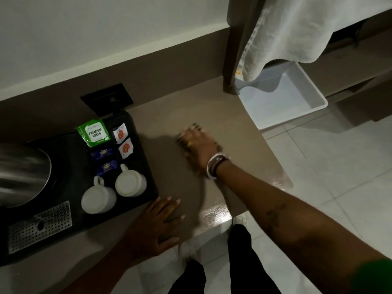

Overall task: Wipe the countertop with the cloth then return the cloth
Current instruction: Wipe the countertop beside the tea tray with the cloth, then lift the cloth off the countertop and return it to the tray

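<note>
A: Cloth [196,125] first. We read it as the dark-edged scrap poking out past the fingertips of the right hand [198,145], on the countertop [237,132] just off the black tray [135,124], on the side away from the kettle [23,172]. It's blurred, so we're not sure.

B: Agreed. Grip on it?

A: We can't tell. The palm looks pressed flat on top rather than curled round anything, but the fingers are smeared.

B: Left hand [157,228]?

A: Spread flat, holding nothing, at the tray's near corner, touching or just beside its edge. It looks like a brace.

B: What relation does the next stroke turn on?

A: The right forearm comes in slanting from the side away from the tray, with the hand end nearest the tray. The counter runs long from the tray toward the white bin [297,107]. Wet sheen shows along the near edge, well away from the tray, while the strip between hand and tray looks dry. We judge the next pass goes toward the tray.

B: Risk?

A: The mugs [129,183] and tea sachets [95,132] sit close to that tray edge.

B: And the return?

A: A pale towel [297,28] hangs beyond the counter's far end, opposite the tray. If that's the spot, the right hand is nearer.
</note>
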